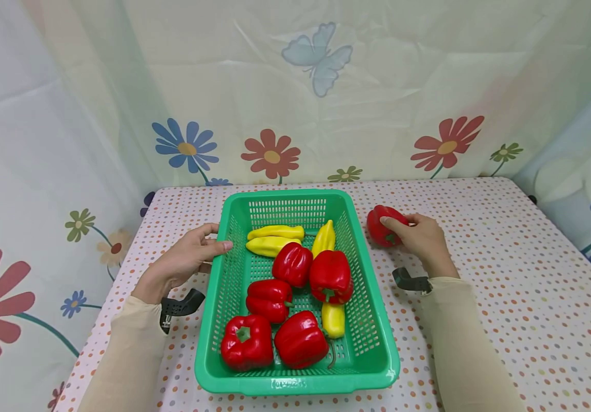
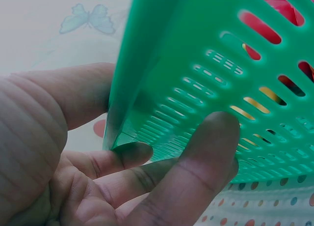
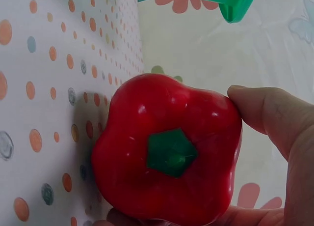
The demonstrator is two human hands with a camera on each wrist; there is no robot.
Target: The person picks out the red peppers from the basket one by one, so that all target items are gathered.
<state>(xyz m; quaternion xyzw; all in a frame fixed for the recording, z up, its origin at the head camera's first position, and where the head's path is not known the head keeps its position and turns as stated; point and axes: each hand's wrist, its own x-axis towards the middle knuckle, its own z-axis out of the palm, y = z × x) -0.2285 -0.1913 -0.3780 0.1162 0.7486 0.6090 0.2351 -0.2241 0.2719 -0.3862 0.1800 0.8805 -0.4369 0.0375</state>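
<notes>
Thumb and fingers of my right hand are straddling a red bell pepper and pinching it across the body, so they're only as far apart as the pepper is fat. I'm figuring the chunky lobes are giving me more to hold than the stubby green stem, which is pointing back toward my wrist. The pepper itself is sitting outside the green plastic basket, just beside its right wall. It's throwing a shadow on the dotted bench, but I can't tell if it's touching down or hanging slightly above.

Meanwhile my left hand is hooking its thumb over the basket's left rim, with the fingers lying along the outside of the slotted wall. My guess is it's steadying the thing, though I can't tell how hard it's gripping or whether every finger is touching.

Basket's sitting between my arms, probably so both hands are reaching it easily. Inside, five more red bell peppers are filling the middle and near end, while long yellow peppers are lying toward the far end. One blockier yellow pepper is peeking out from under a red one, so they're looking loosely piled, not lined up.
</notes>
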